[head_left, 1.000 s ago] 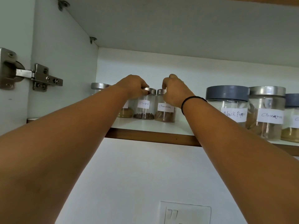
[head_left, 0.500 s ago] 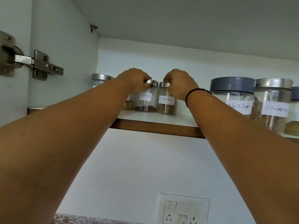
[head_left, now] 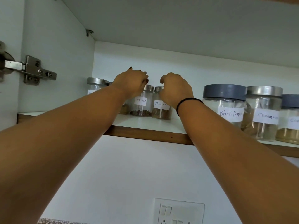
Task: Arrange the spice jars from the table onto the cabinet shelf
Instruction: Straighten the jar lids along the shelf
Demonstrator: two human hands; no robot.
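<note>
Two small glass jars with silver lids stand side by side on the white cabinet shelf: one labelled Cloves and one labelled Cinnamon. My left hand hovers just above and left of the Cloves lid, fingers loosely curled and off the lid. My right hand sits at the right of the Cinnamon jar with its fingers loosely curled and its thumb raised above the lid. Neither hand holds a jar. My left wrist hides most of another small jar behind it.
A silver-lidded jar stands at the shelf's far left. To the right are larger jars: Black Pepper with a grey lid, a silver-lidded Cinnamon jar and another grey-lidded jar. A door hinge is left; a wall socket lies below.
Both hands have let go of the two small jars' lids and lifted slightly. The Cloves and Cinnamon jars stay standing on the shelf.
</note>
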